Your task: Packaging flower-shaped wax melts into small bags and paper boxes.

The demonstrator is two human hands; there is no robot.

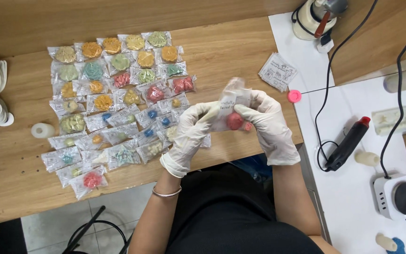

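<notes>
Head view: a clear sachet (231, 110) containing a red moulded piece is held just right of the rows of packets (118, 103) above the counter (19, 188). Left hand (191, 134) and right hand (266, 124) fingers are pinched on its edges. It is judged light, slippery, crushable; edges are best gripped.

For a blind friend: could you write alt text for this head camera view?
Two gloved hands, left hand and right hand, hold a clear packet with a red round piece inside, above a wooden table. Rows of similar packets with colourful pieces lie to the left.
</notes>
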